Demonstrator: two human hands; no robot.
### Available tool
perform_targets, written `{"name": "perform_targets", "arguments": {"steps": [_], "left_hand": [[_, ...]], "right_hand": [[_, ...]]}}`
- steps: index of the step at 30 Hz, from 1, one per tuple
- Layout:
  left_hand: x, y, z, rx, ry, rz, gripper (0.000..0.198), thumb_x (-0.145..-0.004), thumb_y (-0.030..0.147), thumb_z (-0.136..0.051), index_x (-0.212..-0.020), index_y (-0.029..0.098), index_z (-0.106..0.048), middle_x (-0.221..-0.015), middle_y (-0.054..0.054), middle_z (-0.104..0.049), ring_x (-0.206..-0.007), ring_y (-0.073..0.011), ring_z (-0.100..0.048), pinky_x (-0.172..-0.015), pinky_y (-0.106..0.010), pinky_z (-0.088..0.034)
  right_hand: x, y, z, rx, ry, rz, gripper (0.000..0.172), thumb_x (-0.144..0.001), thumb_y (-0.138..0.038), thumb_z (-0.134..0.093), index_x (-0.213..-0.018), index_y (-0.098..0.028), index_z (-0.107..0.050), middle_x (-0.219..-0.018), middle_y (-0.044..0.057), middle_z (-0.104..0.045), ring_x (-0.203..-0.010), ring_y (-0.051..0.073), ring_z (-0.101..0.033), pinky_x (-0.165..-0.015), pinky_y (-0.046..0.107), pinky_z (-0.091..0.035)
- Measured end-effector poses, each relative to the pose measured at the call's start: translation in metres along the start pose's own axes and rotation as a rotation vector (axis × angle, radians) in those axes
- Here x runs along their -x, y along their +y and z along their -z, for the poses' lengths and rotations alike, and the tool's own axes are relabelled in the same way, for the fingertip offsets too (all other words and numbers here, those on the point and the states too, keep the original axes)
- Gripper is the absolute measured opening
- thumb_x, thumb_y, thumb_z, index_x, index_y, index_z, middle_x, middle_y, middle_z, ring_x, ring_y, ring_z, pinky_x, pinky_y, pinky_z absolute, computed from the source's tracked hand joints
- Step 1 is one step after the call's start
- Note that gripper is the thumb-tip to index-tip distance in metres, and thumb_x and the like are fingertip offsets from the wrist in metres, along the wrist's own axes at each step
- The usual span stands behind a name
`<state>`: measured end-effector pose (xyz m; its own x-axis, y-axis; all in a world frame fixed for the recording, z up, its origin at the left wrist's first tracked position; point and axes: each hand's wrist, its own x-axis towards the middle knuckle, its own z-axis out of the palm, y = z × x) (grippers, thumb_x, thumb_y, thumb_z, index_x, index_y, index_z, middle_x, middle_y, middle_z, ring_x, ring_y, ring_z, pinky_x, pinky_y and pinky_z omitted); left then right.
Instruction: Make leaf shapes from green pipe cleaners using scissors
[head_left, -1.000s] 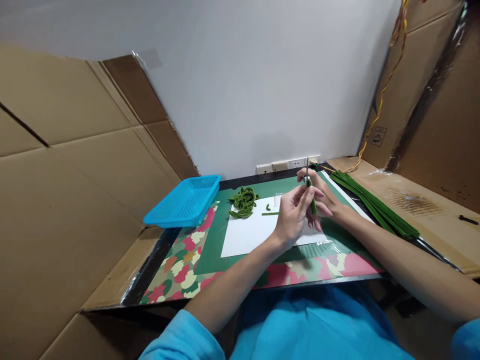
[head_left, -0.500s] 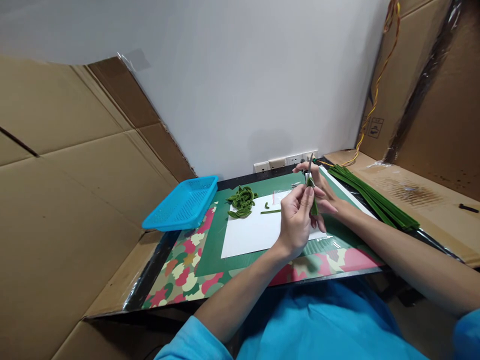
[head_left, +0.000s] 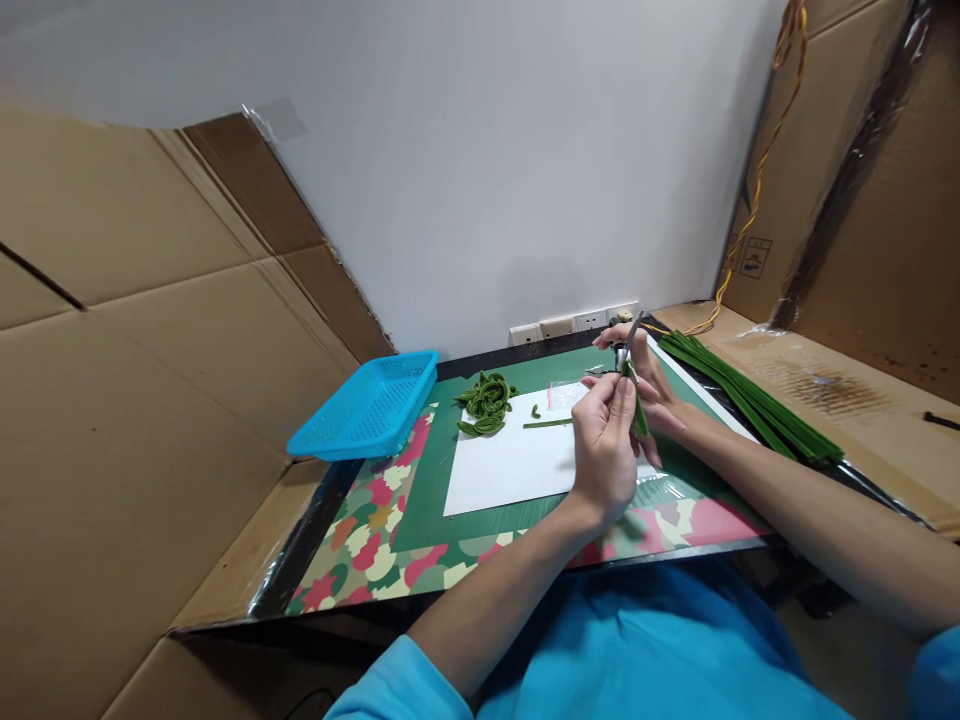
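Note:
My left hand pinches a fuzzy green chenille piece between thumb and fingers, above the right part of a white sheet. Close behind it, my right hand is curled round a small metal tool with a pointed dark blade sticking up; its exact kind is not clear. The two hands meet at the piece, and the left one hides part of the grip. On the sheet lie a straight green chenille strip and a short curled bit. A pile of green leaf-shaped loops sits at the sheet's upper left.
A blue perforated basket stands at the left. A bundle of long green chenille stems lies at the right. A small clear bag rests behind the strip. Cardboard walls flank the table, with sockets at the back.
Both hands have shifted slightly right in view, holding the same things. The tool's blade now leans more to the right. The items on the sheet look unchanged.

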<state>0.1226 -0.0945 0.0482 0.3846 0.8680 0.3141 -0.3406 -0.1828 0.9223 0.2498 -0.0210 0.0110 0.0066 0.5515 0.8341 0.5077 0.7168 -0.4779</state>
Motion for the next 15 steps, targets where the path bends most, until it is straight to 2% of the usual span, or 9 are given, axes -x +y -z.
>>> {"name": "perform_targets", "arguments": {"steps": [6,11,15], "left_hand": [[0.000,-0.002,0.000,-0.031,0.018,-0.012,0.055,-0.097,0.074,-0.061,-0.094,0.020,-0.070,-0.072,-0.006,-0.078,-0.040,-0.0138,-0.058,-0.036,-0.027,-0.031],[0.001,-0.001,0.001,-0.001,0.005,-0.034,0.050,-0.099,0.069,-0.063,-0.089,0.021,-0.067,-0.066,-0.004,-0.075,-0.034,-0.0118,-0.052,-0.035,-0.027,-0.032],[-0.001,-0.002,0.001,0.017,-0.017,-0.055,0.048,-0.100,0.067,-0.063,-0.089,0.020,-0.063,-0.061,-0.001,-0.072,-0.032,-0.0110,-0.050,-0.035,-0.025,-0.034]], "right_hand": [[0.001,0.005,-0.002,-0.014,0.004,0.003,0.042,-0.093,-0.040,-0.072,-0.120,-0.031,-0.041,-0.112,0.007,-0.058,-0.100,0.028,-0.062,-0.090,0.049,-0.057],[0.004,0.011,-0.001,-0.024,0.003,0.024,0.028,-0.097,-0.034,-0.063,-0.120,-0.030,-0.047,-0.112,0.006,-0.060,-0.099,0.027,-0.063,-0.089,0.046,-0.058],[0.003,0.009,-0.002,-0.033,0.025,0.036,0.026,-0.100,-0.039,-0.062,-0.121,-0.031,-0.048,-0.111,0.005,-0.060,-0.094,0.026,-0.063,-0.083,0.047,-0.061]]}}
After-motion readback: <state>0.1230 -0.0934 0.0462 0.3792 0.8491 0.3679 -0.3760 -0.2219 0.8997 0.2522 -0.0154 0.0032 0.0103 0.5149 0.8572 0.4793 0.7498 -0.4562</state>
